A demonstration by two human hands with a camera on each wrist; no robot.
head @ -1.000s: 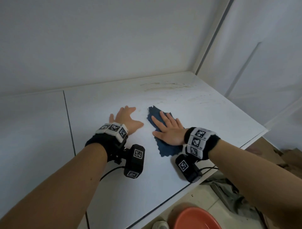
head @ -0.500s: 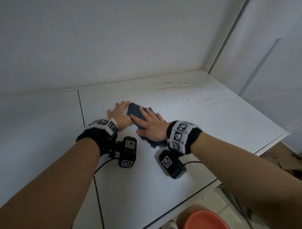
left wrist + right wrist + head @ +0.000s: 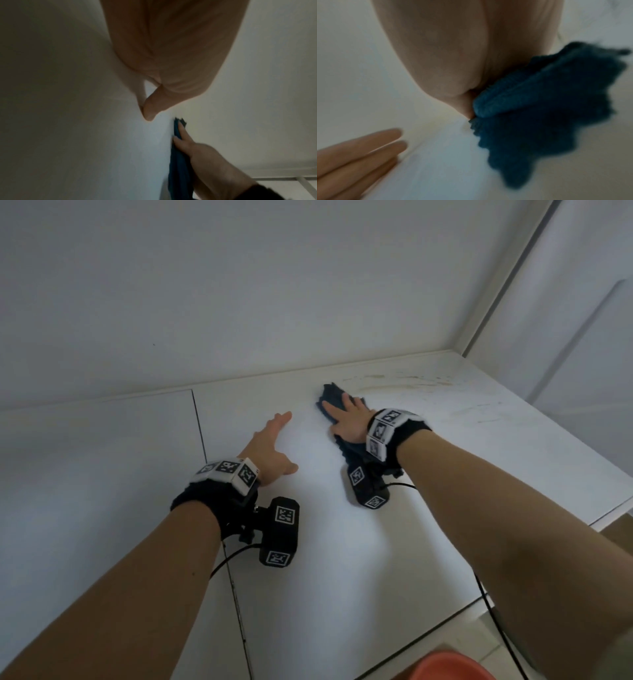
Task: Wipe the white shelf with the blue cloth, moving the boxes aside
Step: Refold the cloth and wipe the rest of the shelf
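The white shelf [image 3: 342, 542] fills the middle of the head view. On it lies the dark blue cloth [image 3: 334, 400], and my right hand [image 3: 346, 419] presses flat on that cloth with straight fingers, far back near the wall. The cloth [image 3: 539, 108] bunches under the palm in the right wrist view, and it shows as a thin blue strip [image 3: 178, 162] in the left wrist view. My left hand [image 3: 270, 446] rests flat on the bare shelf to the left of the cloth, fingers straight and holding nothing. No boxes are in view.
Brown smears [image 3: 394, 380] mark the shelf's back right part. A dark seam [image 3: 202, 433] splits the shelf on the left. White walls stand behind and to the right. Below the front edge sits an orange-red basin [image 3: 448, 667] on a tiled floor.
My right hand has pushed the cloth away from me towards the back wall and to the right, apart from the left hand. The left hand stays flat on the shelf.
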